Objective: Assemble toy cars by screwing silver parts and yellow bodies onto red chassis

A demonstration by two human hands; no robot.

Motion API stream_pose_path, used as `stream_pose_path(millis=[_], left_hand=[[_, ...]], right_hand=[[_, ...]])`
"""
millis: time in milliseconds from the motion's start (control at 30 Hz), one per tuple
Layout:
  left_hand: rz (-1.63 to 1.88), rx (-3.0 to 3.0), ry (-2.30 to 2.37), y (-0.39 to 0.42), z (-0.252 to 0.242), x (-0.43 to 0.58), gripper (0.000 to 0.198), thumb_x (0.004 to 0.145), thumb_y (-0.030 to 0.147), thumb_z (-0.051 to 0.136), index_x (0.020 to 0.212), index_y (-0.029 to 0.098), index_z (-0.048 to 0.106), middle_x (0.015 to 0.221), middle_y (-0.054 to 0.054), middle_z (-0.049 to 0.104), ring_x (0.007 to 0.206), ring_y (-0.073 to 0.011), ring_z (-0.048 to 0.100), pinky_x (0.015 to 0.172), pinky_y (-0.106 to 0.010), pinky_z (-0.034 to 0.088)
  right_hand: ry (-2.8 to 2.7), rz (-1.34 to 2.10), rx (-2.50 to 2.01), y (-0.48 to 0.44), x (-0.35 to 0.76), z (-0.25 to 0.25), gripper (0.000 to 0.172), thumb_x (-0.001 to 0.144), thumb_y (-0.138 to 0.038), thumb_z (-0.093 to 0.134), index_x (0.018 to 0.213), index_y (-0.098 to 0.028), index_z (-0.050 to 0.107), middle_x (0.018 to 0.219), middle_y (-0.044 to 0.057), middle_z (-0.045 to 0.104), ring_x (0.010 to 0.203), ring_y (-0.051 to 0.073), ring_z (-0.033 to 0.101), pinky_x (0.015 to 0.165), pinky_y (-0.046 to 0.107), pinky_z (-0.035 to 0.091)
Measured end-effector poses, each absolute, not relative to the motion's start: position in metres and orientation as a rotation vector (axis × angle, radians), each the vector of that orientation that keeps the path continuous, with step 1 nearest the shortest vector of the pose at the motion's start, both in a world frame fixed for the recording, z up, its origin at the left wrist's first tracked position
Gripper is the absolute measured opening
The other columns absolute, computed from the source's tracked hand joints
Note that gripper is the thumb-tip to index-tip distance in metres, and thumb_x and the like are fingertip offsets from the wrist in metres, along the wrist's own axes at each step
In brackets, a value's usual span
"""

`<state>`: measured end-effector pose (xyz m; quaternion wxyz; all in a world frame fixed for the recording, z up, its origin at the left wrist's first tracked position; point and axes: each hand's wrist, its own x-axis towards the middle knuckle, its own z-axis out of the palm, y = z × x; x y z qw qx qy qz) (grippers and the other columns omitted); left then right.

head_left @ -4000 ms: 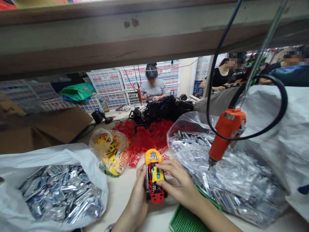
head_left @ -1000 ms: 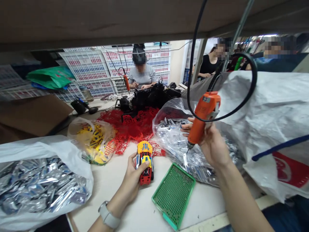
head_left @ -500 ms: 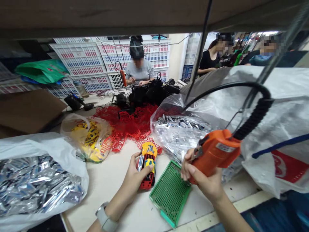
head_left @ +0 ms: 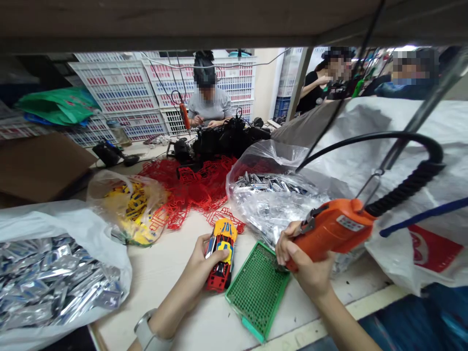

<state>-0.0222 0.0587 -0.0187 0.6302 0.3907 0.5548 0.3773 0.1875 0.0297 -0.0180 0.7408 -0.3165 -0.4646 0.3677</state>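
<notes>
My left hand (head_left: 204, 261) is wrapped round a toy car (head_left: 224, 248) in yellow, red and blue, its thumb lying on top. An orange power screwdriver (head_left: 331, 229) with a black coiled cable is gripped in my right hand (head_left: 305, 261). The tool's lower end, beside the right fingers, reaches the far right edge of a green perforated tray (head_left: 258, 287); its tip cannot be made out. That tray lies on the white table (head_left: 164, 285) between my two hands.
Silver parts fill bags at left (head_left: 54, 278) and centre right (head_left: 270, 195). Beyond the car lie a bag of yellow parts (head_left: 135, 207), red plastic frames (head_left: 201, 190) and black parts (head_left: 230, 139). A person (head_left: 210, 105) sits opposite; others are at the back right.
The orange screwdriver has shifted slightly right, and its cable has swung right. My left hand and the car have moved only slightly. At the back right, a person's hand has risen.
</notes>
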Motion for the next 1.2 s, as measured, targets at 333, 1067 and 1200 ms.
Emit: stream_pose_path(millis=[333,1067,1200], left_hand=[[0.874,0.906,1.276,0.057,-0.017,-0.021,0.060,0.072,0.039,0.080,0.120,0.021,0.049,0.110,-0.007,0.069,0.080,-0.0189,0.069,0.073,-0.032,0.056],[0.954,0.871,1.238,0.058,-0.024,-0.019,0.054,0.069,0.035,0.082,0.113,0.020,0.053,0.106,-0.009,0.073,0.085,-0.0218,0.071,0.079,-0.033,0.054],[0.960,0.858,1.219,0.058,-0.025,-0.019,0.054,0.069,0.035,0.082,0.112,0.019,0.054,0.110,-0.010,0.073,0.088,-0.0223,0.070,0.082,-0.034,0.054]], right_hand=[[-1.049,0.753,-0.672,0.030,0.187,-0.017,0.012,0.089,-0.024,0.070,0.097,-0.022,0.061,0.056,-0.007,0.055,0.041,0.011,0.052,0.040,0.022,0.046],[-0.757,0.595,-0.482,0.072,0.100,0.025,0.016,0.083,-0.017,0.060,0.097,-0.022,0.056,0.055,-0.009,0.051,0.041,0.012,0.050,0.045,0.026,0.046],[-0.778,0.620,-0.492,0.074,0.098,0.022,0.015,0.084,-0.018,0.062,0.097,-0.022,0.056,0.056,-0.009,0.052,0.043,0.012,0.051,0.045,0.026,0.046]])
